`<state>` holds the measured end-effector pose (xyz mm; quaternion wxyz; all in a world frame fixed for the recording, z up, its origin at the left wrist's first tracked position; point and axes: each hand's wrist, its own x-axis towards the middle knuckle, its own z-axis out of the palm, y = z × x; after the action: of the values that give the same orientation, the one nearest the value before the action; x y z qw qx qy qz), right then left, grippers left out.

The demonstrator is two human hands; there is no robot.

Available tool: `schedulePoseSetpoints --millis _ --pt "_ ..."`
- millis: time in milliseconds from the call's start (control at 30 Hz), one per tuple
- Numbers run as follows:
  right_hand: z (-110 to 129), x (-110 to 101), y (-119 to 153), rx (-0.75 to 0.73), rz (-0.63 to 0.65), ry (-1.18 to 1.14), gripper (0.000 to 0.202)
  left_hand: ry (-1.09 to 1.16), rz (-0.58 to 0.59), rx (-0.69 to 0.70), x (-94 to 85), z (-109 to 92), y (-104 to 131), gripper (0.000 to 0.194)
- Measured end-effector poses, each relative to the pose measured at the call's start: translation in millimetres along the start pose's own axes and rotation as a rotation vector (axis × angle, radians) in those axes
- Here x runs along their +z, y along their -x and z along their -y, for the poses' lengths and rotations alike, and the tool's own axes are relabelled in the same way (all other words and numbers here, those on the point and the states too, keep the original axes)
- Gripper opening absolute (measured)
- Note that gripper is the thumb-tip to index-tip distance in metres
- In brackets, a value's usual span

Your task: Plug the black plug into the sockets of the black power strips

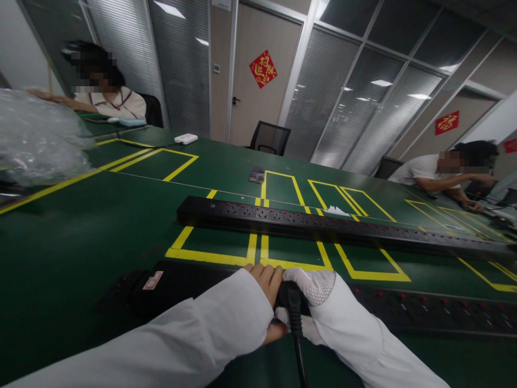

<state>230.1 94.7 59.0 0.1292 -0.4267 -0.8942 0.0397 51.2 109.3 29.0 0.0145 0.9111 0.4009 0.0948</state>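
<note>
A long black power strip point(428, 311) with red switches lies across the near side of the table, a white label on its left part. My left hand point(267, 281), bare, wraps over the strip with its fingers on the far edge and the thumb below. In a white dotted glove, my right hand point(313, 286) closes around a black plug point(291, 295) at the strip's front. From the plug a black cable point(299, 358) runs down toward me. The plug's prongs are hidden, so how far it sits in a socket does not show.
Parallel to it, farther off, lies a second power strip point(291, 217). Yellow tape marks rectangles on the green table point(100, 242). Bubble wrap point(40, 137) is at left, a white box point(186, 139) behind. Two people sit at the far left and right; a chair point(270, 137) stands beyond.
</note>
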Motion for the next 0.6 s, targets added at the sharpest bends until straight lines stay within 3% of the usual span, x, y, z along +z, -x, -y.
schedulePoseSetpoints --millis 133,600 --pt "0.0 -0.6 -0.7 -0.002 0.010 0.022 0.042 0.007 -0.028 -0.039 1.5 -1.5 -0.3 0.039" --pt "0.0 -0.1 -0.1 -0.018 -0.015 0.005 0.046 0.027 0.004 -0.028 -4.0 -2.2 1.2 0.050"
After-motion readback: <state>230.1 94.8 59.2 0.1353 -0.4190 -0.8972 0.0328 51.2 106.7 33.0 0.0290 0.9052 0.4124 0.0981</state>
